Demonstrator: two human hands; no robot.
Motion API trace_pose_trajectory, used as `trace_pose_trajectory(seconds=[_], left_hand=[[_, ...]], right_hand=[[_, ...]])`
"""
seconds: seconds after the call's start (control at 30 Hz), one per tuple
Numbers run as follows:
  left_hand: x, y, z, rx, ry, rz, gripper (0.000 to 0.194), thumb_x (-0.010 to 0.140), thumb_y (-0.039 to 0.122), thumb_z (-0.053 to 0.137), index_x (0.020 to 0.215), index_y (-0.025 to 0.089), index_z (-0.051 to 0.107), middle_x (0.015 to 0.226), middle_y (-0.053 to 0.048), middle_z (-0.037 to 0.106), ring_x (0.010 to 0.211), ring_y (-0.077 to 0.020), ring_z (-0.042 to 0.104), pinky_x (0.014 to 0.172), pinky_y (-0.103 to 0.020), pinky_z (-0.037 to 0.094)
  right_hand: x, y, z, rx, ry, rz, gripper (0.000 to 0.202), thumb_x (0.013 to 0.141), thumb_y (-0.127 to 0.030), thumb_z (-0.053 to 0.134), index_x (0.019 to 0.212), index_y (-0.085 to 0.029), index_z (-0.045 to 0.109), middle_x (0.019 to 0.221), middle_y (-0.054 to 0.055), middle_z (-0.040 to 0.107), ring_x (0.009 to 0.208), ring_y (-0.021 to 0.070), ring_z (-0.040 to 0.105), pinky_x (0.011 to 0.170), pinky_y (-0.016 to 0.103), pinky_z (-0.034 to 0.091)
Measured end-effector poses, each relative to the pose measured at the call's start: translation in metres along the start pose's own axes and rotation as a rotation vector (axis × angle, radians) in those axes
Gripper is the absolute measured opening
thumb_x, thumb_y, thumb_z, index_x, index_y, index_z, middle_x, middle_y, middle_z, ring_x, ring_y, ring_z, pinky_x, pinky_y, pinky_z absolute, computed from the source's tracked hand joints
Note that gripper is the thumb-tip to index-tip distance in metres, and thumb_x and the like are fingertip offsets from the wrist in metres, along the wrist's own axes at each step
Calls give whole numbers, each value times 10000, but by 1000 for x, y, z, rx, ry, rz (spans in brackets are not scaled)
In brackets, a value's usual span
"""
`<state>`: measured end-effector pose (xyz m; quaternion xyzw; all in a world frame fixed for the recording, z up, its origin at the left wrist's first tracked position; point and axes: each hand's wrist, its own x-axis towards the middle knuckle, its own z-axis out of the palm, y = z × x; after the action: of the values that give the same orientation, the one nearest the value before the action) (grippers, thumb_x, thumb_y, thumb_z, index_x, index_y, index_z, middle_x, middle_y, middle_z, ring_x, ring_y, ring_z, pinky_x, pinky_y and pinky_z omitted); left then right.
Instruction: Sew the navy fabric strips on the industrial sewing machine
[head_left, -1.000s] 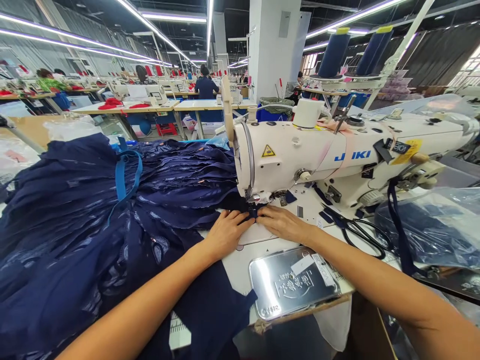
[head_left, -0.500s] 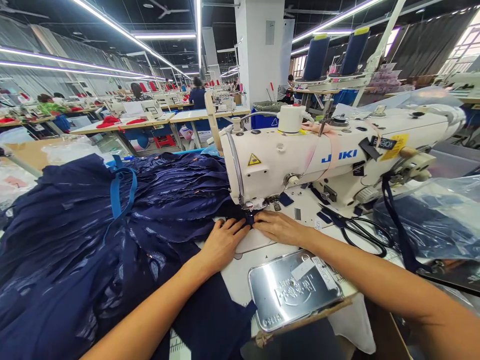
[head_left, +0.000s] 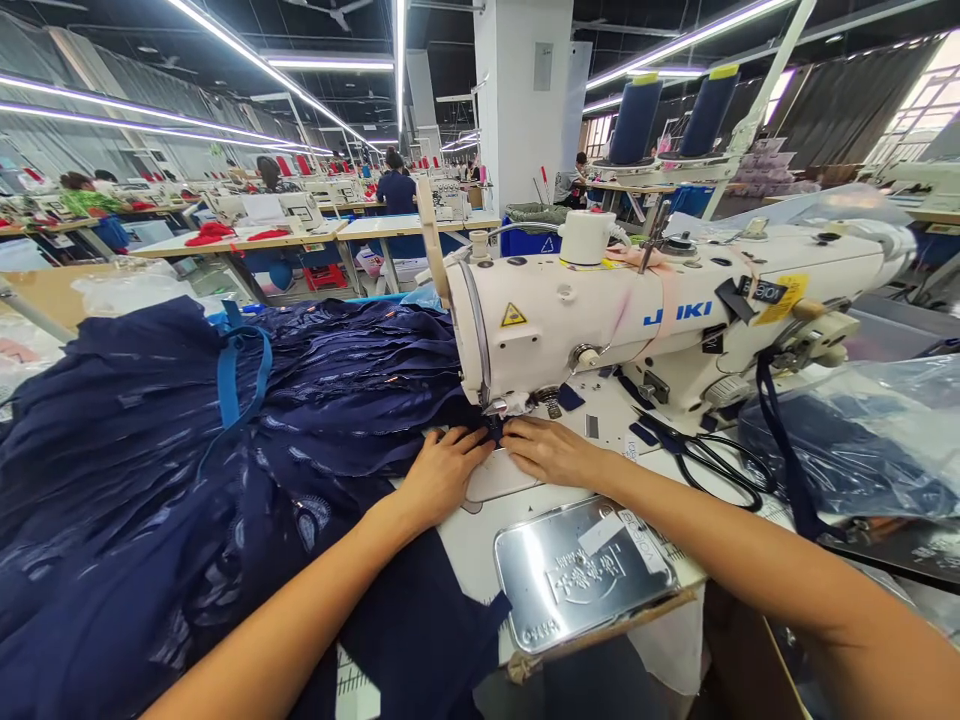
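Under the head of a white sewing machine point(head_left: 570, 315) lies a small piece of navy fabric point(head_left: 495, 430), close to the presser foot. My left hand point(head_left: 444, 470) holds it from the left, palm down, its fingers bent slightly over the cloth. From the right, my right hand point(head_left: 553, 452) keeps its fingertips on the same piece, thumb low. The fingertips of both hands nearly meet before the needle area, which is partly hidden. A large gathered navy garment pile point(head_left: 150, 440), tied with a blue strap point(head_left: 229, 375), spreads left of my left hand.
Black scissors point(head_left: 701, 455) lie right of my right hand, by navy scraps point(head_left: 643, 434). A shiny metal lid point(head_left: 581, 575) sits at the table's front edge. Clear plastic bags point(head_left: 862, 430) fill the right side. Two navy thread cones point(head_left: 634, 120) stand behind. Other people work at distant tables.
The view has shifted slightly. Both hands stay at the presser foot with the navy fabric; my right hand's fingers look a little more bent.
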<state>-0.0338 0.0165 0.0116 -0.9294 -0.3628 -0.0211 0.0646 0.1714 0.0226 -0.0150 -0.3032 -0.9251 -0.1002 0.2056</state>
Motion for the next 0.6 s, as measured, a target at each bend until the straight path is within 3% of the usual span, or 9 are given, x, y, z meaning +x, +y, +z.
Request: trace_pose_trajectory(seconds=[0.4,0.5,0.6], left_hand=[[14,-18,6,-91,42,-26,485,757,21,377,1186,192,527,1237,-67,544,1105,-240,469,868,-412,395],[16,-19,8,-86,68,-33,466,760,31,394,1180,182,530,1210,-71,557,1095,-235,463,878,-399,383],[15,-14,5,-9,133,-72,316,793,95,427,1042,146,615,1109,-116,579,1008,-239,493,815,-365,392]], right_hand=[[-2,15,3,146,-21,127,301,806,-221,492,1058,-115,617,1135,106,601,1000,213,577,858,342,485],[6,21,6,181,-40,259,260,827,-196,447,992,-145,640,1017,56,660,945,164,600,852,279,472],[18,25,13,106,-55,423,291,853,-160,361,888,-159,649,792,29,683,743,147,626,701,259,496]])
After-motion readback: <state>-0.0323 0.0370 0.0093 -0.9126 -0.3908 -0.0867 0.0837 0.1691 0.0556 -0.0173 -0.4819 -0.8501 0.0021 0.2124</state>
